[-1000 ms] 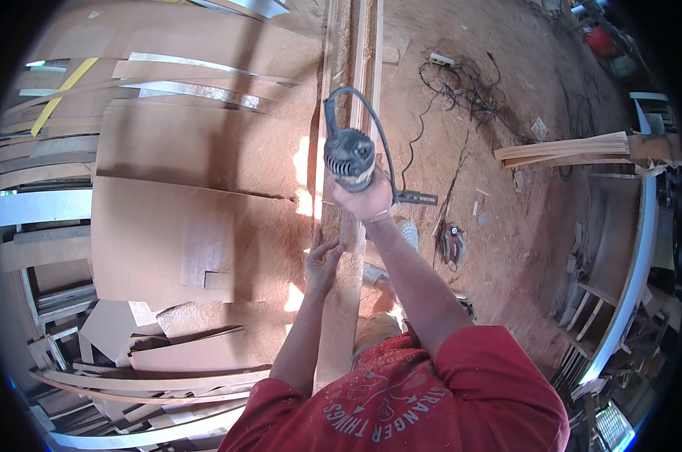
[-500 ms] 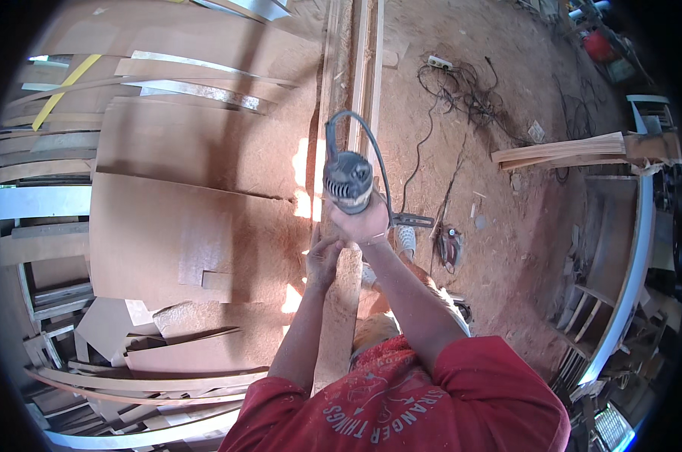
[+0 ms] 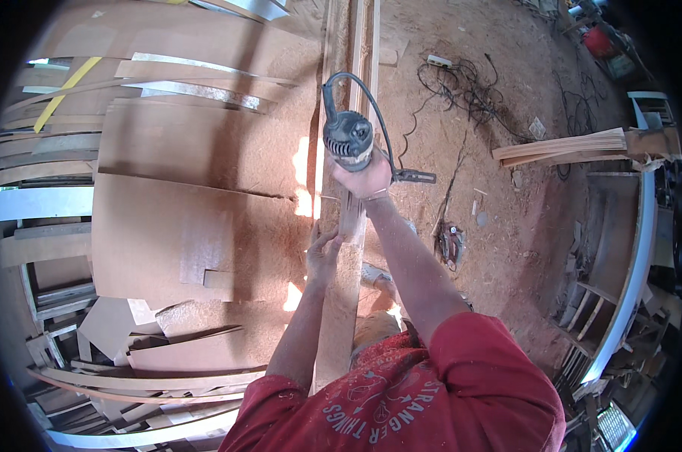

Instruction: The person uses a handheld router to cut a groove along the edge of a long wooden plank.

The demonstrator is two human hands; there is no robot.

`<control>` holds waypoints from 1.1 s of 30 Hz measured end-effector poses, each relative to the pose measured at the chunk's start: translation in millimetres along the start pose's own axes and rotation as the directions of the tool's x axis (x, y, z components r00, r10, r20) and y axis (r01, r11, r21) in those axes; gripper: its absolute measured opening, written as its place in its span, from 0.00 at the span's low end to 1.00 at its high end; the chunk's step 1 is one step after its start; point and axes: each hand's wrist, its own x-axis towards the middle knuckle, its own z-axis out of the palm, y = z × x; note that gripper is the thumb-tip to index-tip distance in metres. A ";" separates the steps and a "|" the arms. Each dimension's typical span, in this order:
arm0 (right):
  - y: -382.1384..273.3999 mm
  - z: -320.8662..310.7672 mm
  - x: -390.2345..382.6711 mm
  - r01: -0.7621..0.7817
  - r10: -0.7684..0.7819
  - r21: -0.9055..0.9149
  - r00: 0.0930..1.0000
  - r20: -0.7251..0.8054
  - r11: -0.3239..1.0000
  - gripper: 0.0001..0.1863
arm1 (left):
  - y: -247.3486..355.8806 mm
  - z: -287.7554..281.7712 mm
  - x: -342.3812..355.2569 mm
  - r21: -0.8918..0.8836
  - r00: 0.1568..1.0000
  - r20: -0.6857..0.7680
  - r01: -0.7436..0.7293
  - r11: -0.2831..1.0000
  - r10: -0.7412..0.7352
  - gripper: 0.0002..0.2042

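Observation:
My right hand [image 3: 369,178] is closed around a black corded power tool that looks like a trim router [image 3: 348,140], held upright over a long wooden board [image 3: 350,218]. From the top of the tool its cord loops over to the right, and a dark slotted bar [image 3: 416,176] sticks out on that side. The tool's base and bit are hidden beneath the body and my hand. Closer to me, my left hand [image 3: 323,256] grips the board's left edge, thumb and fingertips bent against it. Sawdust covers the long narrow beam [image 3: 336,309] under the board.
Wide sheets of board [image 3: 160,233] lie to the left, with wooden strips stacked beyond. On the dusty floor at right are tangled cables [image 3: 469,98], a power strip [image 3: 439,61] and another power tool [image 3: 451,245]. Thin wood strips [image 3: 563,148] jut in from the right.
My right hand and the router have slid away from me along the board. The left hand stays near the same spot at its edge.

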 end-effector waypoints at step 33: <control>-12.7 -4.3 -51.4 -0.268 0.262 0.124 0.963 0.063 0.955 0.37 | -10.7 -4.8 5.4 0.013 1.000 0.022 0.016 1.000 -0.016 0.20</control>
